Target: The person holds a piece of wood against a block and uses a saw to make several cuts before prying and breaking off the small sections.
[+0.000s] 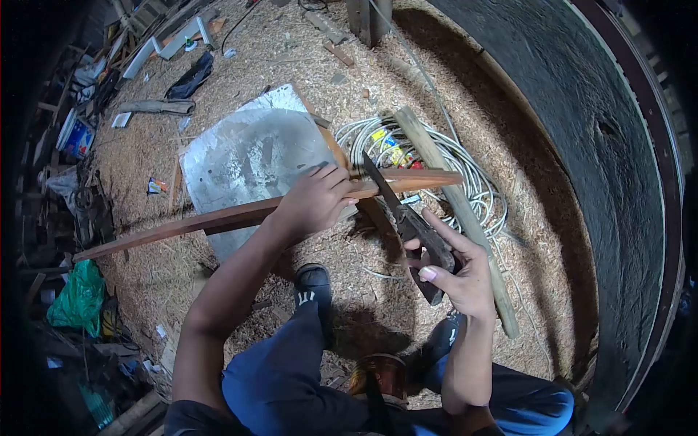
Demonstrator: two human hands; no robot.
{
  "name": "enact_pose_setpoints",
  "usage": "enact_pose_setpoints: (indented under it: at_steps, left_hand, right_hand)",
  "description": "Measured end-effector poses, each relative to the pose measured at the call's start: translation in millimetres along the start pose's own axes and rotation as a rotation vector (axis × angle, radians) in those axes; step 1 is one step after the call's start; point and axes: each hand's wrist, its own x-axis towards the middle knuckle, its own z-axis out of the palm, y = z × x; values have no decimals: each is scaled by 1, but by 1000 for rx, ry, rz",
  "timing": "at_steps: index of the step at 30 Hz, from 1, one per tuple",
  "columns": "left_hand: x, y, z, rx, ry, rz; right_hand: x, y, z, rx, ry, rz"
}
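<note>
My left hand (318, 196) is closed over a long reddish-brown wooden strip (240, 213), which runs from the far left to the right. My right hand (462, 272) grips the dark handle of a handsaw (418, 232), index finger stretched along it. The saw's narrow blade crosses the strip to the right of my left hand, its tip pointing up and left. Beneath the strip lies a grey metal sheet (254, 152). The strip's right end overlaps a round wooden pole (476, 232) in this view.
A coil of pale cable (480, 207) lies by the pole on shavings-covered ground. At right stands a large dark curved slab (582, 109). A green plastic bag (78, 298) and clutter line the left. Between my feet is a reddish-brown container (379, 378).
</note>
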Motion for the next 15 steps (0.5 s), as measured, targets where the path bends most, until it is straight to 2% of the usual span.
enact_pose_setpoints:
  at_steps: [3, 11, 15]
  left_hand:
    - [2, -1, -3, -31, -14, -4]
    - [0, 2, 0, -95, 15, -36]
    - [-6, 5, -4, -87, 94, -69]
  right_hand:
    - [4, 0, -4, 88, -41, 2]
    - [-9, 8, 4, -5, -16, 48]
    - [-17, 22, 13, -120, -24, -5]
